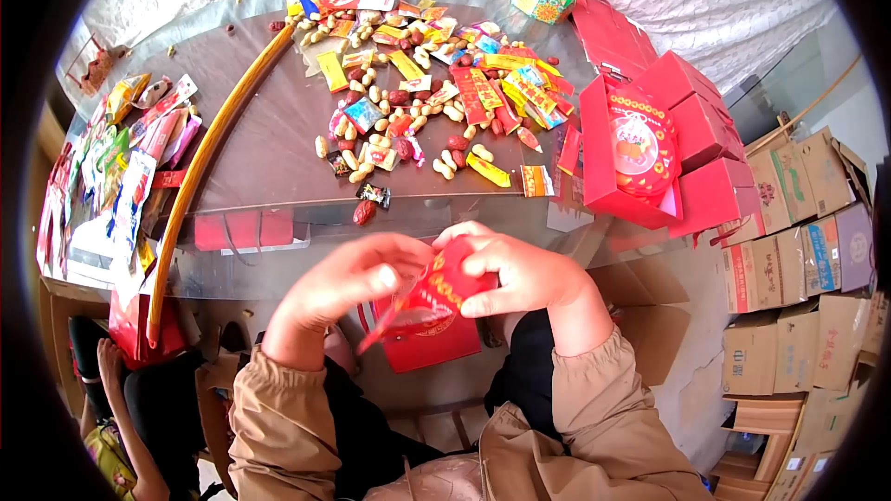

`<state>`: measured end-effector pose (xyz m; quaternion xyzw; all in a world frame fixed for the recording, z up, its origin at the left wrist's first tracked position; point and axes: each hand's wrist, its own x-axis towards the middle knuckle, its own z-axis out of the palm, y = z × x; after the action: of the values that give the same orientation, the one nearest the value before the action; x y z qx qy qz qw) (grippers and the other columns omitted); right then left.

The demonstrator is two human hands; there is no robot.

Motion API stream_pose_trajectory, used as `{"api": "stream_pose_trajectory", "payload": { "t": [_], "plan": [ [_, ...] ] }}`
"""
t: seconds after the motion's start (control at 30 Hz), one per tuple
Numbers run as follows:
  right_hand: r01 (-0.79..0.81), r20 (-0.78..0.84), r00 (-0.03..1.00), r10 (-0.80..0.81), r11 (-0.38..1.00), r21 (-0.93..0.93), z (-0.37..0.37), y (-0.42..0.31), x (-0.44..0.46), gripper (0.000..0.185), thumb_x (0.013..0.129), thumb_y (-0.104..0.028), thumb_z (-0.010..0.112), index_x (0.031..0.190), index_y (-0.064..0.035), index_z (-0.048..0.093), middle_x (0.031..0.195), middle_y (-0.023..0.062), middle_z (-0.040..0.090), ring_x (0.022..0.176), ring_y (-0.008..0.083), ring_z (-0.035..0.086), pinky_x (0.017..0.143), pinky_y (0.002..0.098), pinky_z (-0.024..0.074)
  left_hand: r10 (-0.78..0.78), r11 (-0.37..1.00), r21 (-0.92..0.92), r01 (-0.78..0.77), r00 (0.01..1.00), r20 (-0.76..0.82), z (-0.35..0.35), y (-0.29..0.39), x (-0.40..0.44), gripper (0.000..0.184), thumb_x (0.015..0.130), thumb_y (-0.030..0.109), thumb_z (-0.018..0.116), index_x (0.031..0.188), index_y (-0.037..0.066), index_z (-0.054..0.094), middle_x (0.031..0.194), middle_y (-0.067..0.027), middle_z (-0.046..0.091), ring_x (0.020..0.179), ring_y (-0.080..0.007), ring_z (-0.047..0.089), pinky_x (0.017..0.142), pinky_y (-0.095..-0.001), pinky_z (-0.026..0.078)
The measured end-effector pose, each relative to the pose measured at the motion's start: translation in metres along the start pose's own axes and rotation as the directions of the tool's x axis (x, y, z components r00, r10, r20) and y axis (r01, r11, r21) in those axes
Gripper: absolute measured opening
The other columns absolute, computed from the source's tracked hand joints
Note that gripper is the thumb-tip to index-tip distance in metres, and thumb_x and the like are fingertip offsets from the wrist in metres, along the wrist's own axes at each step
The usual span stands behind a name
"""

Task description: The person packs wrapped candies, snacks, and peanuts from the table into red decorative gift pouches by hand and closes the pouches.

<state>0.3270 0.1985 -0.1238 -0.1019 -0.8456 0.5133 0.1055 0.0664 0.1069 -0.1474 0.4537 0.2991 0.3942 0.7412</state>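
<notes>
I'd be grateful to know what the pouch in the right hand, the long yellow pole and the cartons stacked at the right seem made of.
Pouch in the right hand: probably thin plastic film, from its glossy, crinkled look.
Pole: perhaps varnished wood or bamboo, with lengthwise streaks and a slight sheen.
Cartons: matte brown cardboard, by their folded flaps.

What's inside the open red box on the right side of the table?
The open red box holds a red bag with gold printing and a round white emblem, lying face up. It covers whatever lies below it, so more bags underneath can't be confirmed.
</notes>
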Motion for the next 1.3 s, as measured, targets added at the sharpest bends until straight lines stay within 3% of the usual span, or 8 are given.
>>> {"api": "stream_pose_trajectory", "payload": {
  "t": [0.23,0.5,0.73,0.83,0.9,1.0,1.07,1.3],
  "plan": [
    [0.096,0.139,0.985,-0.102,0.994,0.055,-0.001,-0.015,0.008,0.027,0.078,-0.022,0.082,0.069,-0.0039,0.064,0.104,0.0114,0.062,0.129,0.0395,0.039,0.104,0.0508,0.0359,-0.107,0.973,-0.161,0.163,0.945,0.308,0.033,-0.022,0.02,0.097,0.075,0.035,0.09,0.15,0.004,0.036,0.134,-0.0055,0.055,0.123,-0.0165,0.051,0.105,-0.0327,0.041],
    [0.209,0.166,0.951,-0.261,0.939,0.274,-0.002,-0.012,0.016,0.026,0.076,-0.015,0.08,0.067,-0.0036,0.058,0.099,0.0076,0.064,0.128,0.0388,0.045,0.105,0.052,0.0367,-0.2,0.938,-0.154,0.311,0.847,0.492,0.025,-0.042,0.016,0.089,0.069,0.029,0.094,0.141,0.004,0.049,0.133,-0.0081,0.06,0.124,-0.0217,0.056,0.105,-0.0373,0.046],
    [0.175,0.068,0.976,-0.209,0.926,0.334,-0.003,-0.003,0.012,0.026,0.082,-0.018,0.079,0.071,-0.0048,0.06,0.112,0.0147,0.068,0.129,0.0453,0.043,0.104,0.0573,0.0367,-0.195,0.945,-0.202,0.257,0.939,0.283,0.038,-0.024,0.013,0.065,0.079,0.015,0.081,0.136,0.004,0.052,0.124,-0.0065,0.063,0.118,-0.0178,0.058,0.102,-0.0349,0.046],
    [0.15,-0.07,0.988,-0.134,0.932,0.33,-0.011,-0.002,0.009,0.024,0.088,-0.024,0.077,0.08,-0.0051,0.064,0.116,0.0119,0.067,0.125,0.0359,0.052,0.105,0.0496,0.0396,-0.268,0.911,-0.27,0.311,0.946,0.184,0.032,-0.032,0.016,0.08,0.069,0.009,0.086,0.14,0.002,0.05,0.129,-0.0077,0.062,0.121,-0.02,0.058,0.105,-0.0366,0.045],
    [0.012,-0.314,0.929,0.195,0.833,0.553,-0.01,0.006,0.005,0.024,0.093,-0.024,0.072,0.105,-0.0042,0.066,0.118,0.0109,0.067,0.12,0.0233,0.058,0.103,0.0399,0.0434,-0.242,0.911,-0.305,0.278,0.959,0.149,0.034,-0.027,0.015,0.081,0.07,0.011,0.086,0.141,0.002,0.049,0.131,-0.0078,0.062,0.121,-0.0205,0.058,0.106,-0.0369,0.044],
    [-0.353,-0.649,0.735,0.197,0.928,-0.119,-0.015,0.039,0.01,0.03,0.091,-0.02,0.071,0.115,-0.0025,0.065,0.118,0.0117,0.068,0.115,0.0231,0.061,0.101,0.0378,0.046,-0.213,0.923,-0.3,0.24,0.97,0.121,0.036,-0.027,0.016,0.084,0.07,0.014,0.086,0.143,0.001,0.047,0.132,-0.0081,0.061,0.122,-0.0209,0.057,0.107,-0.0373,0.043],
    [-0.515,-0.668,0.744,-0.032,0.611,-0.602,-0.017,0.049,0.008,0.031,0.087,-0.017,0.072,0.114,-0.002,0.067,0.117,0.0118,0.068,0.11,0.025,0.062,0.099,0.0377,0.0478,-0.213,0.93,-0.279,0.239,0.97,0.122,0.035,-0.028,0.017,0.086,0.07,0.016,0.087,0.144,0.001,0.046,0.133,-0.0082,0.06,0.123,-0.0212,0.056,0.108,-0.0376,0.042],
    [-0.625,-0.719,0.695,0.017,0.509,-0.592,-0.026,0.051,0.005,0.011,0.081,-0.014,0.074,0.088,-0.0069,0.071,0.098,0.0065,0.067,0.096,0.0289,0.062,0.085,0.0412,0.0508,-0.187,0.931,-0.293,0.216,0.974,0.124,0.036,-0.021,0.02,0.076,0.077,0.015,0.083,0.143,0.005,0.046,0.127,-0.0029,0.06,0.12,-0.0156,0.055,0.106,-0.034,0.042]
  ]
}}
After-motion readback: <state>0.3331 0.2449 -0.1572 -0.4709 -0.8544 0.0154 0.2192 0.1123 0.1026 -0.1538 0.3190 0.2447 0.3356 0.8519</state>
